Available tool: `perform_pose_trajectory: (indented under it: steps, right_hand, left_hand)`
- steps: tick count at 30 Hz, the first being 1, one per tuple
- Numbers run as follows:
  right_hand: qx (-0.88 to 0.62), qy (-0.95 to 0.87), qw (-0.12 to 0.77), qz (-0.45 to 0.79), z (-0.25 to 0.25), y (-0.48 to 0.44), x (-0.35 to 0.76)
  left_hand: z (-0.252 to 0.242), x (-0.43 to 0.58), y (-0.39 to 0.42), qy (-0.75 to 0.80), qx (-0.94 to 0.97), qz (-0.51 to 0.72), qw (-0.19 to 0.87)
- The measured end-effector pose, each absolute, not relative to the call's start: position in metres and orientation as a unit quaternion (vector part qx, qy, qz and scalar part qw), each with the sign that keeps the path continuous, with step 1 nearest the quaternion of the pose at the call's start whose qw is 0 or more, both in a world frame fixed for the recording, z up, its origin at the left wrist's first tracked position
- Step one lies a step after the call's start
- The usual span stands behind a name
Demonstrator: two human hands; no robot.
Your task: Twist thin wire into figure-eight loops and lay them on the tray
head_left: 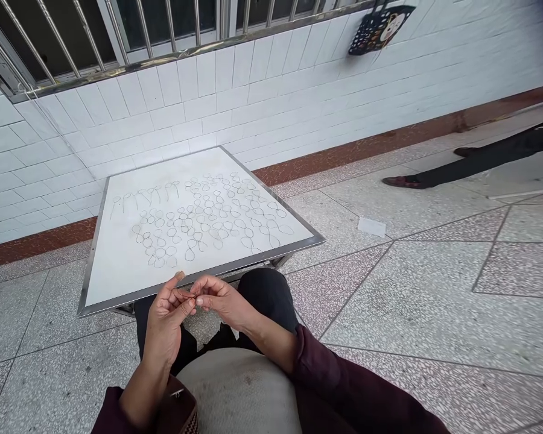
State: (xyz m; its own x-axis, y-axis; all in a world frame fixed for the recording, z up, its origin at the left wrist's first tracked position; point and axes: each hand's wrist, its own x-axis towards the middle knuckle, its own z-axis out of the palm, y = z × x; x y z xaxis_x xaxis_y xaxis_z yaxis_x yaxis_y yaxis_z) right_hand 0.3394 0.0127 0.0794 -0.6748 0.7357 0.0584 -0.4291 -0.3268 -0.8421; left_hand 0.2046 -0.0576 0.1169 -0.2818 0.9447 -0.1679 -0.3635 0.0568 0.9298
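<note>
Both hands meet over my lap, just off the near edge of a white-topped table [117, 265] with a metal rim. My left hand [168, 313] pinches with thumb and fingertips; one finger has a tan wrap at its tip. My right hand [217, 300] is also pinched, its fingertips touching those of my left. What lies between them is too small to make out. Many thin dark wire loops [190, 253], several shaped like a figure eight, lie spread over the tabletop. Straighter looped pieces [127, 202] stand in a row at the far left.
A white tiled wall [298, 96] with a barred window [140, 30] rises behind the table. A dark basket [380, 29] hangs on it. At the right, a person's legs in dark trousers [470, 161] extend over the speckled floor. A white paper [371, 226] lies there.
</note>
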Motion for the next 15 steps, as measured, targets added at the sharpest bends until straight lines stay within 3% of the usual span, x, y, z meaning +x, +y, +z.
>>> perform_pose_trajectory:
  steps: [11, 15]
  right_hand:
    - [-0.171, -0.467, 0.344, 0.796, 0.0819, 0.0139, 0.3425]
    - [-0.195, -0.423, 0.369, 0.805, 0.0781, 0.0108, 0.3359]
  left_hand:
    - [0.1224, 0.2006, -0.0577, 0.528, 0.291, 0.572, 0.557]
    - [0.1145, 0.2034, -0.0555, 0.518, 0.271, 0.612, 0.532]
